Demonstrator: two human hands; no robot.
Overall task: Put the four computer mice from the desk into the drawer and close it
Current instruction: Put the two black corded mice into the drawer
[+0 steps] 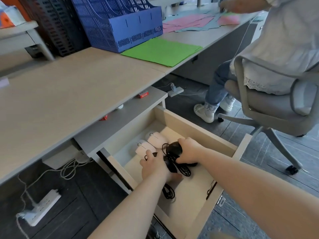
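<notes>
Both hands in open drawer: right hand grip closed on black mouse; left hand grip closed on second black mouse; two white mice just beyond.

Two white computer mice are seen side by side in one open drawer. Two black corded mice are counted there: one under the right hand, one beside the left hand. One blue file rack, one stack of green paper, two small red boxes, two white power strips and one office chair are shown.
</notes>
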